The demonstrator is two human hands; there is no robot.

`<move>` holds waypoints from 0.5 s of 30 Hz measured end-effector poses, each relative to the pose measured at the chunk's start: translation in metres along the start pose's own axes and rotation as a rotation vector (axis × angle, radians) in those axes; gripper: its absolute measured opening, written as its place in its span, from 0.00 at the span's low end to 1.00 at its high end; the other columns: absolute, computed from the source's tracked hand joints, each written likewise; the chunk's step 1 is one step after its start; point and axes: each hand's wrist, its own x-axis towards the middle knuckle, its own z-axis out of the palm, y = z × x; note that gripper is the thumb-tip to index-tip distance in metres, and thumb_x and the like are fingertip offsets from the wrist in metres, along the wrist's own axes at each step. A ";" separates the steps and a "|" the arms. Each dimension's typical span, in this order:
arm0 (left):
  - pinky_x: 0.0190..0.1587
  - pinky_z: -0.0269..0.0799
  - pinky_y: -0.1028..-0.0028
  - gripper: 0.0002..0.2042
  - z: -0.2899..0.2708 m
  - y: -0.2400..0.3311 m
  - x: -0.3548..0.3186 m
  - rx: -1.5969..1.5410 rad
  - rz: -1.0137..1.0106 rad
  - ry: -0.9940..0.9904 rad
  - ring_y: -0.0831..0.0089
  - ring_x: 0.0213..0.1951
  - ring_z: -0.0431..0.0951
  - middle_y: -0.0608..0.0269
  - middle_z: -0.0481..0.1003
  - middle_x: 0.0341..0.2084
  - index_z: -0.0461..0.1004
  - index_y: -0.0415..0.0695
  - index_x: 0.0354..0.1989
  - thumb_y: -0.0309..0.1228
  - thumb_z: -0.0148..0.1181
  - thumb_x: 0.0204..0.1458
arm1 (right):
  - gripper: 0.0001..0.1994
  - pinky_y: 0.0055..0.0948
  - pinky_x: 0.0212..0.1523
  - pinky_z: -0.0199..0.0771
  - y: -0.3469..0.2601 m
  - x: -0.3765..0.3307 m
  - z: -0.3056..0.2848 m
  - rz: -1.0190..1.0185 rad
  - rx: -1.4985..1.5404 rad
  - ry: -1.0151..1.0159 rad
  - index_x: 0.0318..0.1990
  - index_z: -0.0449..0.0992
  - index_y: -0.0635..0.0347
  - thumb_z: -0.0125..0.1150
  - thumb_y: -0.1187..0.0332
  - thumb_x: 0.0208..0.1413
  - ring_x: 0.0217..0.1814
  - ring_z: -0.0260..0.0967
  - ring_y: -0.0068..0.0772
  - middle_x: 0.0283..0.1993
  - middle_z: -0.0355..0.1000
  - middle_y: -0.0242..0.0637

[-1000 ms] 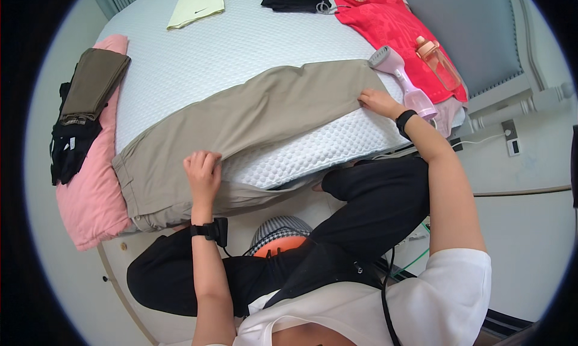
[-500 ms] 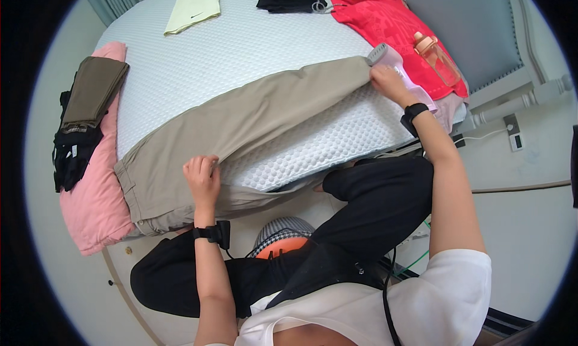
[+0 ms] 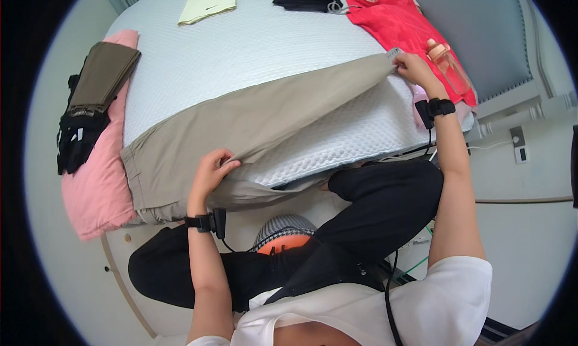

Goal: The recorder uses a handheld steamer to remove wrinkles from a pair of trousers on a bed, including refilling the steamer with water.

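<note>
A loose white short-sleeved cloth top (image 3: 361, 301) with a rounded neckline; plain black cloth trousers (image 3: 385, 195) bearing a small pale mark (image 3: 362, 268). Each wrist wears a black strap with a dark boxy module, thin black cable attached. Another black cable (image 3: 391, 304) runs down the top.

Steamer (image 3: 393, 52) partly hidden behind the right fingers (image 3: 404, 60)
</note>
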 end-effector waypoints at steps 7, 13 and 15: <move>0.30 0.65 0.69 0.10 0.031 -0.009 0.007 0.054 0.088 0.021 0.64 0.27 0.71 0.55 0.73 0.24 0.70 0.39 0.31 0.33 0.61 0.48 | 0.10 0.40 0.44 0.71 -0.066 0.014 0.068 -0.225 -0.126 -0.170 0.37 0.76 0.59 0.54 0.72 0.46 0.45 0.70 0.46 0.39 0.73 0.43; 0.25 0.65 0.66 0.12 0.052 0.005 0.005 0.301 0.174 0.091 0.59 0.24 0.72 0.56 0.71 0.20 0.69 0.42 0.27 0.34 0.65 0.42 | 0.18 0.39 0.44 0.71 -0.225 -0.001 0.117 -0.545 0.206 -0.326 0.43 0.73 0.58 0.60 0.57 0.49 0.45 0.69 0.45 0.40 0.72 0.42; 0.27 0.66 0.65 0.11 0.053 0.008 0.005 0.341 0.187 0.115 0.59 0.26 0.73 0.59 0.72 0.20 0.68 0.43 0.26 0.33 0.65 0.42 | 0.18 0.40 0.43 0.71 -0.249 -0.012 0.119 -0.574 0.214 -0.327 0.41 0.72 0.58 0.61 0.55 0.48 0.44 0.70 0.45 0.39 0.71 0.42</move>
